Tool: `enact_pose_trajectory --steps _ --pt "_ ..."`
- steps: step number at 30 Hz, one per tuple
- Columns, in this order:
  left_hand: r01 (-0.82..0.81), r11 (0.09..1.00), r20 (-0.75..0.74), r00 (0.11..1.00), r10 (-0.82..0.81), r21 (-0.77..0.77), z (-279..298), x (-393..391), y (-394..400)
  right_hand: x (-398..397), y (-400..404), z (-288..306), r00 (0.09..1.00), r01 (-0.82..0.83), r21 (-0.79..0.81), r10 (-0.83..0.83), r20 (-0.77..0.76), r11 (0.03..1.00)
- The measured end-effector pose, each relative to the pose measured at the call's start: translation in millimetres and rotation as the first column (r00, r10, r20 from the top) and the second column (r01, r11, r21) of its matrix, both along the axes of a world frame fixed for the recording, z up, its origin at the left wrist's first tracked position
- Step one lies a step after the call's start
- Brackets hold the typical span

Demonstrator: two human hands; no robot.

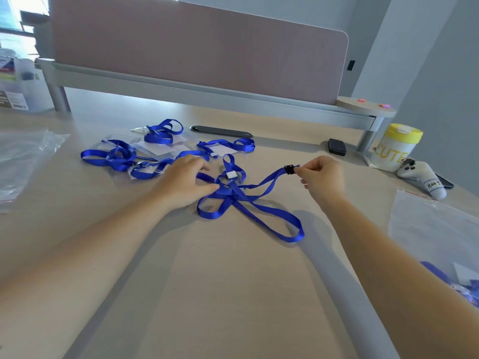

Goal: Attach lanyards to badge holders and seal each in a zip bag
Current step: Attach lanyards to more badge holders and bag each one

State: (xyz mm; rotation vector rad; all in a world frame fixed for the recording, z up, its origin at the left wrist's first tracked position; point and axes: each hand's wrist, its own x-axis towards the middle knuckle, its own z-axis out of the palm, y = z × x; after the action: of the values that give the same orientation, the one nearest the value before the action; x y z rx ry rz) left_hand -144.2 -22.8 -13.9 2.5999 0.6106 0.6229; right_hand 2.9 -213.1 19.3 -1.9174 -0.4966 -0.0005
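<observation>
1. Our right hand (321, 177) makes a narrow grip: thumb and fingers pinch the black clip end (289, 169) of a blue lanyard (259, 211), lifting that end just clear of the worktop (233, 294).
2. Our left hand (185, 181) lies flat with relaxed fingers, pressing down on the tangled middle of the same lanyard, where the strap crosses itself beside a small white slider (231, 174).
3. From the pinch, the strap runs left and toward us, down to the crossing under the left hand; its long loops then trail toward us and rightward. We judge that the next move turns on this line: pulling the clip away from the left hand should draw the strap out straight.
4. The badge holders (155, 149) lie beyond the left hand, well apart from the clip; the left hand is the nearer one to them.
5. More blue lanyards (116, 156) lie heaped over those holders; how many of each, and whether any are already joined, we cannot make out.
6. Clear zip bags lie at the left edge (23, 156) and the right edge (435, 229), both cut off by the frame.
7. What the clip's catch looks like is hidden by our fingertips.
</observation>
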Motion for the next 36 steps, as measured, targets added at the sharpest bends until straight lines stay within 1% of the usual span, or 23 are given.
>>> enact_pose_trajectory --steps 4,6,9,14,20,23,25,26,29,31,36 --pt "-0.053 0.997 -0.124 0.99 0.06 0.062 -2 0 8 -5 12 -5 0.998 -0.035 -0.016 0.035 0.045 0.999" --pt "-0.101 0.993 -0.164 0.98 0.11 0.064 -2 -1 14 -6 18 -6 0.997 -0.052 -0.02 0.054 0.062 0.998" --pt "-0.158 0.986 -0.18 0.97 0.166 0.061 -1 -3 25 -5 30 -9 0.994 -0.064 -0.066 0.069 0.088 0.996" --pt "-0.198 0.979 -0.17 0.964 0.205 0.054 1 -2 45 -1 53 -17 0.988 -0.106 -0.157 0.123 0.097 0.982" --pt "-0.195 0.979 -0.186 0.962 0.202 0.055 -2 5 62 8 69 -21 0.988 -0.06 -0.189 0.085 0.13 0.98" --pt "-0.176 0.98 -0.212 0.958 0.193 0.094 -4 8 69 13 73 -24 0.987 -0.051 -0.252 0.088 0.134 0.966" --pt "-0.142 0.983 -0.27 0.948 0.168 0.115 -4 12 73 15 75 -26 0.986 -0.062 -0.311 0.107 0.13 0.948" --pt "-0.126 0.983 -0.322 0.933 0.163 0.133 -4 14 74 16 75 -27 0.983 -0.071 -0.335 0.122 0.134 0.94" --pt "-0.098 0.98 -0.471 0.865 0.171 0.175 -4 20 74 17 78 -31 0.976 -0.092 -0.383 0.159 0.146 0.919" --pt "-0.09 0.986 -0.505 0.85 0.15 0.142 -4 21 71 17 80 -32 0.976 -0.097 -0.392 0.165 0.145 0.915" --pt "0.009 1.0 -0.456 0.89 0.002 0.022 1 20 55 17 77 -32 0.974 -0.075 -0.35 0.143 0.175 0.934"
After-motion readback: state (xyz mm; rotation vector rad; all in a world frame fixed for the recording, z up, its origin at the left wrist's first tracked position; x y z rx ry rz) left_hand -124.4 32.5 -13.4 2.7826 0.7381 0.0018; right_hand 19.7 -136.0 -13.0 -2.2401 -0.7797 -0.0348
